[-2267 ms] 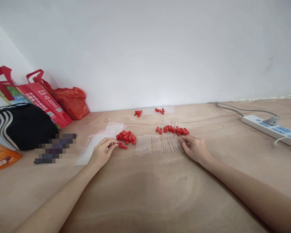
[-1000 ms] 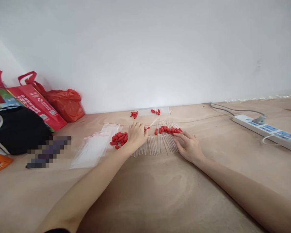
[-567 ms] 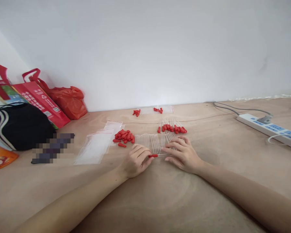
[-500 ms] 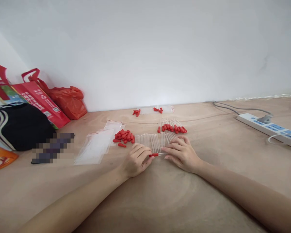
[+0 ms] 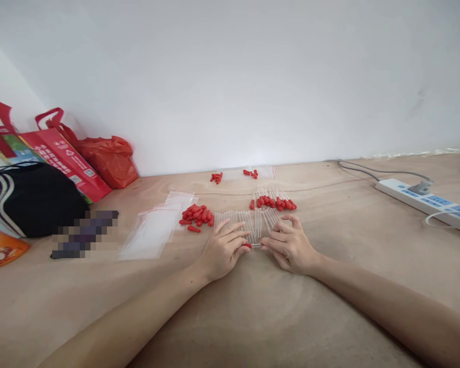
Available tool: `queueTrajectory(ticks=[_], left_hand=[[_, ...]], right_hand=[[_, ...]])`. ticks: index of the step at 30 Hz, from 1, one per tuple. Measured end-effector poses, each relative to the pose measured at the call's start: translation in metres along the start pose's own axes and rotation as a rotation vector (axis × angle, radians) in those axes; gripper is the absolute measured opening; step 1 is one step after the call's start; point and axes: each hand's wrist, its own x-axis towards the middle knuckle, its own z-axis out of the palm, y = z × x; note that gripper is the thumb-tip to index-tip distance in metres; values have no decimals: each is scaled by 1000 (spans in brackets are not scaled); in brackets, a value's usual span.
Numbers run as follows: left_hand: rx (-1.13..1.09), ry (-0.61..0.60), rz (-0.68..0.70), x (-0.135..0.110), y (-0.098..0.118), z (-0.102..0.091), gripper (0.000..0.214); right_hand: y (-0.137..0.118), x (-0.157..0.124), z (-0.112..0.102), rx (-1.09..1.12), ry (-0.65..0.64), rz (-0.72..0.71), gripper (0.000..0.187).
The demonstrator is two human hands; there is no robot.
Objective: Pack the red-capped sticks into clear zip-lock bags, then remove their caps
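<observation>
My left hand (image 5: 225, 251) pinches a red rubber dropper bulb (image 5: 247, 245), most of it covered by the thumb and fingers. A clear glass dropper tube (image 5: 256, 246) runs from the bulb into the fingers of my right hand (image 5: 289, 245), which is closed on it. Just beyond both hands lies a row of clear glass tubes (image 5: 257, 222), partly covered by my fingers. To the left of the row is a pile of loose red bulbs (image 5: 197, 213). Behind the row, several tubes with red bulbs on them (image 5: 276, 202) lie side by side.
Clear zip bags (image 5: 149, 230) lie flat on the left. Farther back, another bag with red-bulbed droppers (image 5: 233, 175) lies near the wall. A black drawstring bag (image 5: 42, 199) and red bags (image 5: 107, 161) stand at far left. A white power strip (image 5: 425, 202) is at right.
My left hand has slid slightly right along the bulb, its fingers now stretched farther over the row of tubes. Less of the red bulb shows. The right hand keeps its hold.
</observation>
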Motion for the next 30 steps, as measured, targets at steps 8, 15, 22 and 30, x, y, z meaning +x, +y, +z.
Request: queueTrajectory(ticks=[8,15,22,30], left_hand=[[-22,-3,46,-3,5,-5,17],[7,76,39,-12,-4,-14,13],[148,200,-159,-47,-38,-47,15],[233,70,-284,-61,-68,-72,18]], right_hand=[[-1,-1,-1,29,13,-14,18],[9,-9,-9,52,-23,71,19],[31,-18,-9,-106,9,494,25],[37,-18,-3,-298,-56,626,29]])
